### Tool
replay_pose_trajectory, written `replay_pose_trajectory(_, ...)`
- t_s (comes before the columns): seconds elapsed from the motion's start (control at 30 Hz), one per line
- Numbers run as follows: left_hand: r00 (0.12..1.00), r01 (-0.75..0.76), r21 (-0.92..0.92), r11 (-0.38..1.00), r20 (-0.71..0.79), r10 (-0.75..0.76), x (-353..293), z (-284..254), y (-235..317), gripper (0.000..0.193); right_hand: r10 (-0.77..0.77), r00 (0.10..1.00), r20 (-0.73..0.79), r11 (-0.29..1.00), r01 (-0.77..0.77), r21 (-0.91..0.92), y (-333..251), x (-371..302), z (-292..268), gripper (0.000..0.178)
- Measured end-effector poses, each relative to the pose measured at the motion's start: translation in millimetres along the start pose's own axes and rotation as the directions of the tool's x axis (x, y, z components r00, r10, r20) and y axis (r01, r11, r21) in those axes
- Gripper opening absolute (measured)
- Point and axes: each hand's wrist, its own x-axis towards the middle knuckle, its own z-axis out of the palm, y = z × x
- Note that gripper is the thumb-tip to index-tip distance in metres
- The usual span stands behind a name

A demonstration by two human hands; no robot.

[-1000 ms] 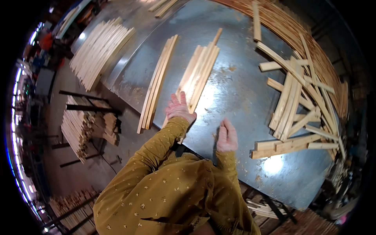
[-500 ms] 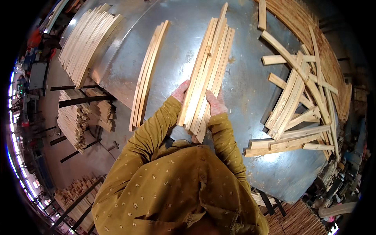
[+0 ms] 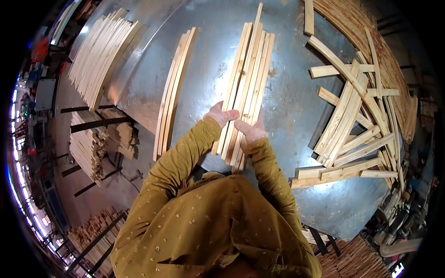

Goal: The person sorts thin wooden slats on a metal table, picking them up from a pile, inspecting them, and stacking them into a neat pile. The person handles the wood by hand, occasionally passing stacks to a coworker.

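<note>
A bundle of long, pale wooden strips (image 3: 248, 78) lies lengthwise in front of me on the metal table. One strip sticks out past the others at the far end. My left hand (image 3: 221, 114) grips the bundle's left side near its close end, thumb laid over the top. On the opposite side my right hand (image 3: 251, 130) clasps it, its thumb also on top, close to the left thumb. The fingers under and beside the strips are mostly hidden. The near ends are uneven. Left of the bundle, apart from it, lie a few more wooden strips (image 3: 174, 92) side by side.
The metal table (image 3: 296, 120) carries a large row of strips (image 3: 104, 55) at far left and a crisscrossed heap of wooden pieces (image 3: 347, 116) at right. Stacked wood (image 3: 85, 148) rests on dark metal bars (image 3: 99, 124) beyond the left edge. More wood (image 3: 350, 259) lies low at right.
My left thumb has come up over the top of the bundle, and my right hand has shifted slightly nearer and left. The bundle has moved a little left, and its strips' ends sit differently.
</note>
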Motion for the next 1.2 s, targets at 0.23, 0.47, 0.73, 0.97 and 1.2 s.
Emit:
replay_pose_trajectory(0.23,0.947,-0.303,-0.437,0.847,-0.035,0.320,-41,-74,34,0.094,-0.289,0.950,0.122,0.943,0.304,-0.135,-2,5,97,0.108)
replay_pose_trajectory(0.47,0.896,-0.417,-0.098,0.904,-0.213,0.390,-68,-288,62,0.086,-0.210,0.951,0.228,0.977,0.214,0.009,50,39,301,0.111)
replay_pose_trajectory(0.73,0.969,-0.169,0.090,0.982,-0.170,0.182,-17,-494,-8,0.082,-0.016,0.998,0.059,0.962,0.032,-0.273,186,90,458,0.110)
replay_pose_trajectory(0.97,0.938,-0.076,0.591,0.803,-0.231,0.259,-72,-567,25,0.068,-0.011,0.999,-0.032,0.931,-0.001,-0.366,235,129,491,0.114)
replay_pose_trajectory(1.2,0.955,-0.215,0.322,0.922,-0.126,0.267,-182,-635,1,0.083,0.007,0.992,-0.125,0.631,-0.101,-0.769,216,136,596,0.124)
